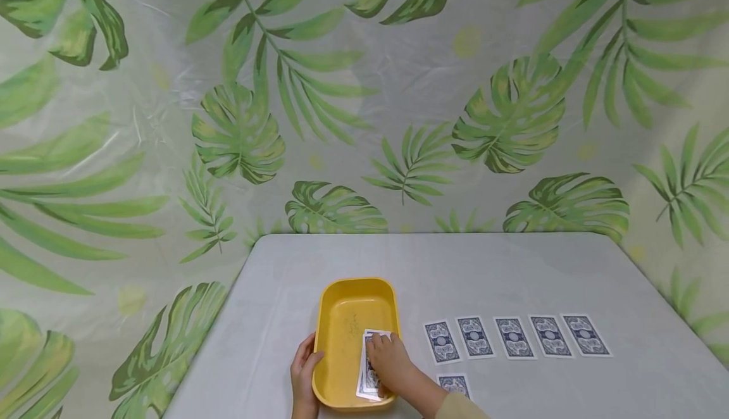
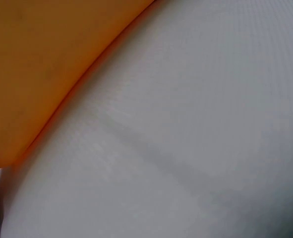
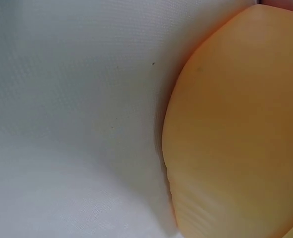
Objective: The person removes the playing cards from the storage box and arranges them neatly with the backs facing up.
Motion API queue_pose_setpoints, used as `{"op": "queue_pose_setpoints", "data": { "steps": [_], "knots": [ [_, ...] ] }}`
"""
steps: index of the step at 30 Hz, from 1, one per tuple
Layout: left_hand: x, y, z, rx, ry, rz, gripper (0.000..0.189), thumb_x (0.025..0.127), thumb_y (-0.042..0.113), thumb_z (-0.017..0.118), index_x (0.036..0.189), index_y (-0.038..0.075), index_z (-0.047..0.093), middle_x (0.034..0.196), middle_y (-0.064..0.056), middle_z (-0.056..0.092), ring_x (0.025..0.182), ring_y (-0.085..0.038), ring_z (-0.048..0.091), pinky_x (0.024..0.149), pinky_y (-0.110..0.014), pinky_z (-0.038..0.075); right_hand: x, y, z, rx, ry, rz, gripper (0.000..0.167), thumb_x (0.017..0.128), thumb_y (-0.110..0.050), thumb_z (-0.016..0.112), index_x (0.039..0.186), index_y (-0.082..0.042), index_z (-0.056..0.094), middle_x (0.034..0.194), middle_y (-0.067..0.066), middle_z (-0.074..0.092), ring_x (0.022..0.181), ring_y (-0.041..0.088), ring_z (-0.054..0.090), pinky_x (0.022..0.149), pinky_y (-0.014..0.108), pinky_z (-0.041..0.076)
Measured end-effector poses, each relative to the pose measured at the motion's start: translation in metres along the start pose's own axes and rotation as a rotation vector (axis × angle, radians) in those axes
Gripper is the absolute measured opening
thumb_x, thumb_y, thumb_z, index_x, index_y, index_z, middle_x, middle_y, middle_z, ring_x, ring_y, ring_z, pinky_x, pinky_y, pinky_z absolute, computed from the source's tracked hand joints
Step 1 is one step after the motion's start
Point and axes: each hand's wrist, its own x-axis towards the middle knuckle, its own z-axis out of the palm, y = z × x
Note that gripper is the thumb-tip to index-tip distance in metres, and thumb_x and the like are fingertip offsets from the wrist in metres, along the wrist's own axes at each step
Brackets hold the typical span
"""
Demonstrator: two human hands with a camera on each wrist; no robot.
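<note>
A yellow plastic tray stands on the table, and my left hand grips its left side with the thumb on the rim. Inside, at the tray's right side, a few blue-backed playing cards lie overlapping, face down. My right hand reaches over the right rim and holds the upper card with curled fingers, covering part of it. Both wrist views show the tray's outer wall close up beside the cloth; the cards do not appear there.
Right of the tray, several face-down cards form a spaced row. Another card lies below the row, partly behind the right forearm. A pale cloth covers the table; a leaf-patterned curtain hangs behind it.
</note>
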Motion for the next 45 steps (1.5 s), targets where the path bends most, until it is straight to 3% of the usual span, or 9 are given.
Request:
{"op": "queue_pose_setpoints", "data": {
  "steps": [11,23,32,34,36,38,41,43,45],
  "knots": [
    [-0.0005,0.0006,-0.0004,-0.007,0.004,0.011,0.045,0.086,0.006,0.048,0.13,-0.001,0.044,0.139,-0.017,0.041,0.109,-0.001,0.051,0.085,-0.011,0.044,0.0051,-0.0022,-0.0025,-0.095,-0.099,0.031,0.087,0.039,-0.075,0.067,0.101,-0.016,0.051,0.078,-0.001,0.037,0.072,0.011,0.038,0.069,0.022,0.037],
    [0.0001,-0.0005,-0.0013,-0.001,0.01,0.012,0.044,0.086,0.006,0.048,0.13,-0.001,0.045,0.14,-0.017,0.041,0.108,0.003,0.05,0.085,-0.009,0.043,0.0083,-0.0061,-0.0018,-0.077,-0.128,0.065,0.086,0.04,-0.069,0.072,0.104,-0.016,0.052,0.081,-0.001,0.04,0.075,0.011,0.039,0.072,0.022,0.038],
    [-0.0007,-0.0006,-0.0009,-0.012,0.002,0.02,0.044,0.086,0.007,0.049,0.13,-0.001,0.045,0.139,-0.017,0.042,0.106,0.002,0.052,0.085,-0.011,0.044,0.0075,-0.0079,0.0,-0.049,-0.072,0.116,0.084,0.038,-0.064,0.076,0.1,-0.017,0.048,0.08,-0.001,0.035,0.075,0.01,0.037,0.072,0.02,0.038],
    [-0.001,-0.0002,-0.0008,-0.011,0.003,0.028,0.044,0.086,0.007,0.049,0.129,-0.001,0.045,0.139,-0.018,0.042,0.107,0.001,0.052,0.085,-0.011,0.044,0.0065,-0.0078,-0.0001,-0.05,-0.054,0.114,0.081,0.04,-0.064,0.074,0.1,-0.016,0.046,0.081,-0.001,0.033,0.075,0.01,0.037,0.071,0.02,0.038],
    [-0.0011,0.0,-0.0008,-0.006,0.003,0.03,0.044,0.087,0.006,0.048,0.129,-0.002,0.045,0.139,-0.018,0.041,0.108,0.001,0.051,0.085,-0.011,0.043,0.0052,-0.0075,0.0001,-0.044,-0.026,0.111,0.07,0.05,-0.06,0.072,0.098,-0.016,0.044,0.08,-0.002,0.034,0.075,0.01,0.039,0.069,0.02,0.038],
    [-0.0011,0.0002,-0.0006,-0.009,0.004,0.028,0.044,0.086,0.005,0.048,0.129,-0.002,0.045,0.14,-0.018,0.041,0.109,0.001,0.051,0.085,-0.011,0.043,0.0037,-0.0068,0.0,-0.042,-0.01,0.1,0.072,0.05,-0.062,0.071,0.099,-0.017,0.044,0.081,-0.002,0.036,0.076,0.01,0.041,0.069,0.021,0.038],
    [-0.0009,0.0001,-0.0005,-0.011,-0.001,0.023,0.044,0.087,0.005,0.047,0.13,-0.002,0.044,0.141,-0.018,0.04,0.11,0.001,0.05,0.086,-0.011,0.043,0.0016,-0.005,0.0004,-0.015,0.02,0.076,0.075,0.048,-0.06,0.072,0.109,-0.024,0.047,0.085,-0.001,0.042,0.076,0.011,0.043,0.067,0.021,0.038],
    [-0.0008,0.0,-0.0004,-0.018,-0.005,0.02,0.044,0.087,0.005,0.047,0.13,-0.001,0.043,0.141,-0.018,0.039,0.11,0.001,0.05,0.086,-0.011,0.043,0.0003,-0.0034,0.0005,0.016,0.045,0.051,0.086,0.039,-0.061,0.074,0.115,-0.032,0.046,0.09,0.0,0.045,0.078,0.012,0.044,0.066,0.022,0.039],
    [-0.0007,-0.0003,0.0,-0.026,-0.009,0.018,0.045,0.087,0.005,0.047,0.131,-0.001,0.043,0.142,-0.017,0.038,0.11,0.001,0.05,0.086,-0.011,0.043,-0.0011,-0.0022,0.0014,0.054,0.088,0.025,0.078,0.045,-0.055,0.074,0.115,-0.039,0.047,0.094,0.001,0.047,0.079,0.013,0.045,0.063,0.023,0.04]
  ]
}}
